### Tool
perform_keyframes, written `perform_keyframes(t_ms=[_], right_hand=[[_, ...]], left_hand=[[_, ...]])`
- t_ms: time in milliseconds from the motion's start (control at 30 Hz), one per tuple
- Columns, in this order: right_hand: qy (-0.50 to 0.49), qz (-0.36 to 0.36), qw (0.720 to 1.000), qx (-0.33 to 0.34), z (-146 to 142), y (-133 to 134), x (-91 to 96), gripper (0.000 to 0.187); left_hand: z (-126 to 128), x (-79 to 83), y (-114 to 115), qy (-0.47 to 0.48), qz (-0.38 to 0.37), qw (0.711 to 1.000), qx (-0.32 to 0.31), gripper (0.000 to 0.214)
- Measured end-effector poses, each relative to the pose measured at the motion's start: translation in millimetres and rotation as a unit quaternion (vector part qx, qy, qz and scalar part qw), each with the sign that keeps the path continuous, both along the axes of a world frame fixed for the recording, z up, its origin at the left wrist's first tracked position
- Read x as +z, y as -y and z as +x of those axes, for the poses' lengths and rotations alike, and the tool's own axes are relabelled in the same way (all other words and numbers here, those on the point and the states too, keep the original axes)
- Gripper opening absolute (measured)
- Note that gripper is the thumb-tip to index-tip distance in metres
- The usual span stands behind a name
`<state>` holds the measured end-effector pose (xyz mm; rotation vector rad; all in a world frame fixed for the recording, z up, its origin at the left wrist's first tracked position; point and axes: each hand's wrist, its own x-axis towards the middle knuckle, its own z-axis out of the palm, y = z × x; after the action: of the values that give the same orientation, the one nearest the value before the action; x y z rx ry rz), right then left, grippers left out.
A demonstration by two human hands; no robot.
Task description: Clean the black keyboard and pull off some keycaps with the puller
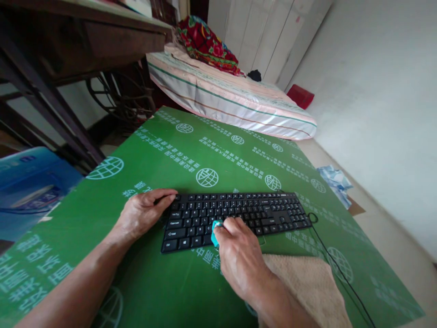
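Note:
A black keyboard (239, 213) lies across the middle of a green printed board (211, 150). My left hand (143, 212) rests at the keyboard's left end, fingers curled over its top corner and holding it. My right hand (239, 255) is closed around a small teal object (215, 232), pressed against the keys near the keyboard's lower middle. What the teal object is cannot be made out. The keyboard's black cable (337, 264) runs off its right end toward the board's near right corner.
A beige towel (307, 282) lies under my right forearm. A bed with a striped mattress (232, 98) and a red floral quilt (208, 45) stands behind the board. A dark wooden table (68, 41) is at upper left, a blue box (30, 187) at left.

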<state>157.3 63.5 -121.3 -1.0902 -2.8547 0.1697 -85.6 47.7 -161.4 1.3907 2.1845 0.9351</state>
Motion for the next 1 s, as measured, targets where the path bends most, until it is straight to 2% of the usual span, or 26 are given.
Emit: perform_keyframes(t_ms=[200,400,467,733,867,1000], right_hand=[[0.008,-0.008,0.998,-0.067,9.4,-8.4,2.2,0.022],[-0.025,-0.014,1.000,-0.002,-5.5,5.5,-3.9,0.021],[-0.021,-0.019,1.000,0.000,-3.2,4.5,-4.3,0.022],[-0.009,-0.014,0.997,-0.079,20.3,-22.0,-3.2,0.024],[-0.033,-0.030,0.998,-0.050,5.3,-17.0,-3.9,0.024],[-0.044,-0.030,0.998,0.017,-21.1,-4.1,-3.2,0.023]], left_hand=[[-1.3,0.2,1.1,-0.003,0.008,1.000,-0.005,0.033],[-0.8,0.2,0.2,-0.001,0.005,1.000,-0.003,0.041],[-1.7,-2.3,-0.1,0.004,0.009,1.000,-0.002,0.046],[-3.0,-6.6,0.5,-0.001,0.012,1.000,0.003,0.047],[-1.9,-6.1,2.2,-0.001,0.018,1.000,-0.002,0.046],[-1.3,-7.8,4.6,-0.008,0.028,1.000,-0.012,0.045]])
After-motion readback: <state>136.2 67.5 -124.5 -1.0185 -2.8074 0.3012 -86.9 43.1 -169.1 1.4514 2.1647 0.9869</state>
